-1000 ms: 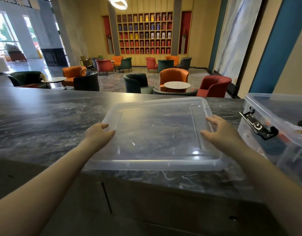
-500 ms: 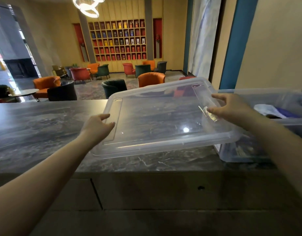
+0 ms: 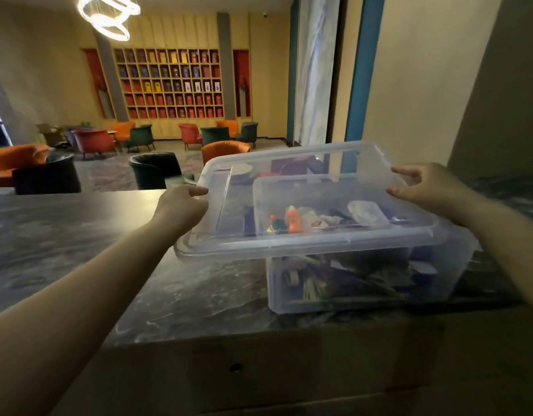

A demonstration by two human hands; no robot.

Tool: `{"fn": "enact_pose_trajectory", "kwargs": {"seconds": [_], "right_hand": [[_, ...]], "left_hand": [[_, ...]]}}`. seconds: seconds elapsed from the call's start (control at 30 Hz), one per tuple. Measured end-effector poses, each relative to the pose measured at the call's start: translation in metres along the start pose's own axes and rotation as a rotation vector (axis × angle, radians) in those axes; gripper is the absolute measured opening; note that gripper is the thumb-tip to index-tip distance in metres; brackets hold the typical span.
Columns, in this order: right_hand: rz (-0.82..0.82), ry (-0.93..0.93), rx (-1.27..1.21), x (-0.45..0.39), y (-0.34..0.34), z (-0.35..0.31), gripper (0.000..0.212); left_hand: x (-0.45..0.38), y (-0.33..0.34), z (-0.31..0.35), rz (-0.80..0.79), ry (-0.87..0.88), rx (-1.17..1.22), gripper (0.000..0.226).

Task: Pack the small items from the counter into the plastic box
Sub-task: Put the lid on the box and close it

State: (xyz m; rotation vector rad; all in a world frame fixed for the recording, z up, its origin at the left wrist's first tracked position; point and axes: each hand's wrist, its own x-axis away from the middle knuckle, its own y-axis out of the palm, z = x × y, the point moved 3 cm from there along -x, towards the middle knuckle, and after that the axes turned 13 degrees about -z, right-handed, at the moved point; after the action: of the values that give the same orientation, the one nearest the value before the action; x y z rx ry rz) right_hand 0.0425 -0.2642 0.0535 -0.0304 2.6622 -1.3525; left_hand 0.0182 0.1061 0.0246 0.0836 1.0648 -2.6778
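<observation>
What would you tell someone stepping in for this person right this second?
Left hand grips the left edge of the clear lid; right hand grips its right edge.
The lid hangs above the plastic box, offset to the left, not seated.
The box stands on the dark counter with small items already inside.
Done: packing, as far as can be seen.
Left: line up the lid, lower it, press it shut.

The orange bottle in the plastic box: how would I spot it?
Find the dark marble counter and the clear plastic box on it, beneath the lid both hands hold. Look through the lid near the box's left side: the small orange bottle stands out, brighter than the pale wrappers beside it.
</observation>
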Motion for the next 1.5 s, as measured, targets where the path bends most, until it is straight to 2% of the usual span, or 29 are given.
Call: {"fn": "enact_pose_trajectory", "kwargs": {"seconds": [0.3,0.43,0.73,0.97,1.13,1.23,1.37,1.5], "right_hand": [[-0.116,0.087,0.11,-0.036,-0.034,0.086,0.049],[-0.139,0.042,0.205,-0.044,-0.038,0.097,0.049],[-0.121,-0.002,0.214,-0.05,-0.037,0.118,0.038],[-0.12,0.045,0.094,-0.054,-0.036,0.129,0.044],[-0.097,0.244,0.055,-0.064,-0.036,0.142,0.053],[-0.149,0.329,0.028,-0.07,-0.033,0.144,0.054],[-0.189,0.344,0.036,-0.071,-0.032,0.141,0.049],[-0.11,0.334,-0.003,-0.069,-0.034,0.145,0.057]], "left_hand": [[-0.029,0.069,0.058,-0.061,-0.019,-0.064,0.032],[-0.033,0.081,0.066,-0.088,-0.044,-0.179,0.036],[-0.04,0.1,0.063,-0.108,-0.083,-0.391,0.041],[-0.042,0.102,0.06,-0.139,-0.127,-0.344,0.043],[-0.045,0.103,0.057,-0.181,-0.214,-0.168,0.052],[-0.045,0.105,0.057,-0.208,-0.242,-0.094,0.053],[-0.042,0.104,0.058,-0.222,-0.286,-0.027,0.056],[-0.037,0.101,0.058,-0.184,-0.28,-0.064,0.056]]}}
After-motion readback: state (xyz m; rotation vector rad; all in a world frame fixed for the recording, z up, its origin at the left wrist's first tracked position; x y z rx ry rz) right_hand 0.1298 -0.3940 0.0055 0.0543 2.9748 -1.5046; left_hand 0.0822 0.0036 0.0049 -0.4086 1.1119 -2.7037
